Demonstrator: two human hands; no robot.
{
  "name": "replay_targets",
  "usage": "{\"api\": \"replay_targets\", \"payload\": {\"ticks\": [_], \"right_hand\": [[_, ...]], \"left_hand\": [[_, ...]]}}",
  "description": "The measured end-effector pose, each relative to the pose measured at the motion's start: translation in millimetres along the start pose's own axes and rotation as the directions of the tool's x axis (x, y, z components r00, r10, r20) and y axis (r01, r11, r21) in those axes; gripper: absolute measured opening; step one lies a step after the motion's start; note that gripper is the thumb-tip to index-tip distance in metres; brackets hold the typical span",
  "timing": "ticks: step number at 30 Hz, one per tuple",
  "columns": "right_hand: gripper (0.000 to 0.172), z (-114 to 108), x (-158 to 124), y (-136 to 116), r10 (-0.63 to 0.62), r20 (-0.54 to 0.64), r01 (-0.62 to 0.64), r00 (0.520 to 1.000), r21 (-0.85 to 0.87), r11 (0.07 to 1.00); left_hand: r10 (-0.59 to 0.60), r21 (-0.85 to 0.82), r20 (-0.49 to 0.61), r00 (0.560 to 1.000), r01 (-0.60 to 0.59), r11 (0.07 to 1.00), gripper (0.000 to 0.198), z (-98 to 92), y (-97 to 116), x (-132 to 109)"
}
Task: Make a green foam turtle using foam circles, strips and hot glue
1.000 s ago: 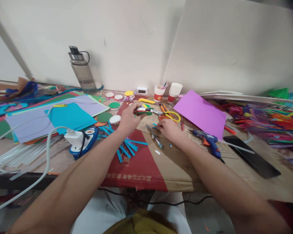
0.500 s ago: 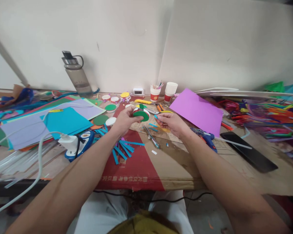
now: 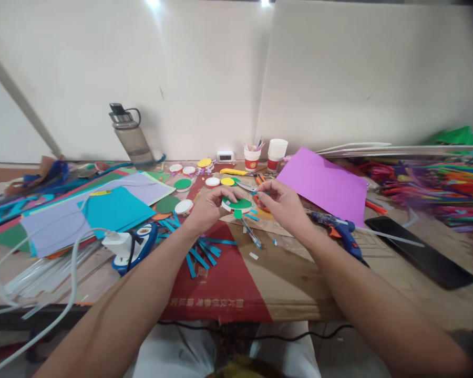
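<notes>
My left hand (image 3: 207, 208) grips a small round craft piece (image 3: 237, 205) with a green paper disc on top and a white rim, held just above the cardboard. A green tab hangs below it. My right hand (image 3: 280, 202) is closed in a pinch at the piece's right edge, with a small blue paper strip (image 3: 254, 193) at its fingertips. Loose blue paper strips (image 3: 203, 251) lie on the red-and-brown cardboard (image 3: 236, 278) beneath my left wrist. A pen (image 3: 252, 235) lies just below the piece.
Scissors (image 3: 246, 186), paper cups (image 3: 275, 154) and several round lids (image 3: 184, 184) sit behind my hands. A purple sheet (image 3: 325, 184), blue glue gun (image 3: 341, 233) and black phone (image 3: 425, 258) lie right. Coloured paper (image 3: 102, 207), a power strip (image 3: 132, 242) and a water bottle (image 3: 132, 136) are left.
Both hands have risen from the cardboard and come together. The left hand turned the round piece green side up, and the right hand picked up a blue strip and brought it to the piece.
</notes>
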State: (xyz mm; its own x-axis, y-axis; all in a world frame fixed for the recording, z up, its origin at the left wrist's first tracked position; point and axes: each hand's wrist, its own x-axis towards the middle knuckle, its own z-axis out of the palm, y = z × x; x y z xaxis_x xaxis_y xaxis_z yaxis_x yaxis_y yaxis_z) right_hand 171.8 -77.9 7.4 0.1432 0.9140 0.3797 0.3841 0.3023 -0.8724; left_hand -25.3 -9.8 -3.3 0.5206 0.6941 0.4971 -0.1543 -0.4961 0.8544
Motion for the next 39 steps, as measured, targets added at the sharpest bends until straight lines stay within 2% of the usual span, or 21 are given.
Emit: {"api": "replay_targets", "payload": {"ticks": [4, 8, 13, 23, 27, 39], "right_hand": [[0.011, -1.2, -7.4, -7.2, -0.263, 0.008, 0.260, 0.965, -0.204, 0.944], [0.013, -3.5, -12.4, -17.2, -0.364, 0.052, 0.365, 0.930, -0.249, 0.897], [0.012, -2.6, -14.5, -23.0, -0.394, 0.095, 0.405, 0.914, -0.254, 0.878], [0.015, -1.0, -18.6, -24.5, -0.449, 0.079, 0.452, 0.890, -0.291, 0.843], [0.017, 1.2, -20.0, -20.7, -0.457, 0.071, 0.452, 0.887, -0.341, 0.824], [0.012, 2.8, -20.1, -23.6, -0.467, 0.098, 0.472, 0.879, -0.324, 0.820]], "left_hand": [[0.043, -0.002, 0.018, 0.999, -0.043, 0.999, 0.029, 0.8, -0.5, -1.5], [0.033, -0.007, 0.017, 0.999, -0.033, 0.999, 0.029, 1.1, 2.4, -1.9], [0.007, -0.015, 0.020, 1.000, -0.007, 1.000, 0.033, -1.3, 3.3, -1.2], [-0.008, -0.052, -0.005, 1.000, 0.007, 0.999, 0.025, -2.0, 0.5, -2.5], [-0.018, -0.047, 0.000, 1.000, 0.018, 0.999, 0.024, -2.1, 0.8, -2.6], [-0.050, -0.056, -0.007, 0.999, 0.050, 0.997, 0.029, -3.4, -1.6, -2.2]]}}
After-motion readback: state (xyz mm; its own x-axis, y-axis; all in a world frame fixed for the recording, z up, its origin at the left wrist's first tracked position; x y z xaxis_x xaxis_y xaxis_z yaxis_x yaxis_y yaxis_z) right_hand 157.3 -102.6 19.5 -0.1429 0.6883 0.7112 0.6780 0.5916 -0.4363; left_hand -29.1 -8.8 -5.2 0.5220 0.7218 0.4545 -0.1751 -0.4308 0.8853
